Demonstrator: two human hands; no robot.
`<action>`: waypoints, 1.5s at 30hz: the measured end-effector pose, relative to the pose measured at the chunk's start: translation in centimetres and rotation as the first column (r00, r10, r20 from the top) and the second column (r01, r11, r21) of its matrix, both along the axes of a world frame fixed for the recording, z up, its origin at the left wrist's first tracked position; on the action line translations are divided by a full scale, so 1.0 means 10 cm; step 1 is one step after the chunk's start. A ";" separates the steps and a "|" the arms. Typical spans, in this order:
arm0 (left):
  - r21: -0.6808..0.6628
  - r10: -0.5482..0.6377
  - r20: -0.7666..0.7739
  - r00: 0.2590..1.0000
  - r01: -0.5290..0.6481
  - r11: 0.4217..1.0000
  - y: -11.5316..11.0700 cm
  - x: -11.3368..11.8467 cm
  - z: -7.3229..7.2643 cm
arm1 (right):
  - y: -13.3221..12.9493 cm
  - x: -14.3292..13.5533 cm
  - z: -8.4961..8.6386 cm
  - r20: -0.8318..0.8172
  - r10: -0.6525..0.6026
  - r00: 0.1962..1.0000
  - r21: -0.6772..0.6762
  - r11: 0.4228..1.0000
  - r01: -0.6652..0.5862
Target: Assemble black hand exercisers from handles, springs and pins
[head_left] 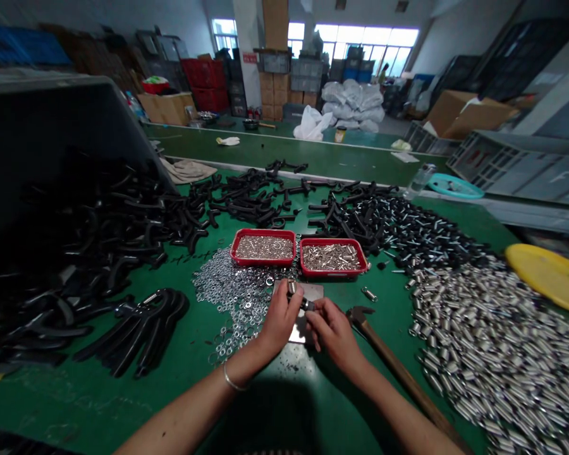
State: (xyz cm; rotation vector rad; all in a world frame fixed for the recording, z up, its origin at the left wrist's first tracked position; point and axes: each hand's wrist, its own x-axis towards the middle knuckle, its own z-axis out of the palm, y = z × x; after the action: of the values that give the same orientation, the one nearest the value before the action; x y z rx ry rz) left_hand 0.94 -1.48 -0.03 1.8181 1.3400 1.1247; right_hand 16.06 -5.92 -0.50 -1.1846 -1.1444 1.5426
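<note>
Over a small metal plate [299,331], my left hand [275,321] is closed round a silver coil spring [292,287], pinched between thumb and fingers. My right hand [330,327] meets it from the right, its fingers pinching a small black part [307,304] that reaches toward the left hand. Whether spring and black part are joined is hidden by the fingers. Right of the plate lies a hammer [384,354] with a wooden handle. A loose spring [370,294] lies above it. Nuts [237,297] are scattered left of my hands.
Two red trays [264,261] of small metal parts stand beyond my hands. At right are heaps of springs [497,347] and black-headed screws [422,230]. Black curved handles [142,325] cover the left, beside a tilted dark bin [76,120]. A yellow lid [550,275] sits far right.
</note>
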 end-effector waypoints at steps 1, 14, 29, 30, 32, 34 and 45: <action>0.022 -0.026 -0.042 0.999 0.027 0.999 0.03 0.00 0.00 | -0.02 0.00 -0.01 -0.034 0.044 0.998 -0.047 0.998 -0.046; -0.016 -0.332 -0.745 0.579 0.483 0.876 0.86 0.24 0.32 | -0.30 1.13 -0.04 0.820 -0.132 0.557 0.253 0.956 -0.146; -0.066 -0.220 -0.849 0.481 0.317 0.946 1.48 0.55 0.14 | -0.50 1.67 -0.13 0.819 -0.173 0.548 0.124 0.984 0.126; -0.053 -0.216 -0.838 0.502 0.319 0.946 1.47 0.53 0.13 | -0.51 1.64 -0.08 0.791 -0.203 0.577 0.138 0.978 0.155; -0.026 -0.213 -0.809 0.548 0.328 0.944 1.47 0.51 0.11 | -0.58 1.55 0.02 0.693 -0.137 0.707 0.041 0.988 0.152; 0.000 -0.205 -0.778 0.593 0.326 0.945 1.45 0.51 0.11 | -0.67 1.46 0.08 0.577 0.009 0.816 -0.120 0.990 0.074; -0.228 -0.317 -0.012 0.948 0.306 0.924 0.65 -0.12 -0.03 | -0.46 1.15 0.01 0.316 -0.196 0.928 -0.114 0.964 0.242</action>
State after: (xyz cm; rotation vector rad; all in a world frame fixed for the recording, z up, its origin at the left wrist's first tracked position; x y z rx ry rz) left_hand -0.22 5.06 -0.37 1.8196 1.1024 0.7348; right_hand 27.57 -10.54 -0.39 -1.6383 -1.0572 1.3241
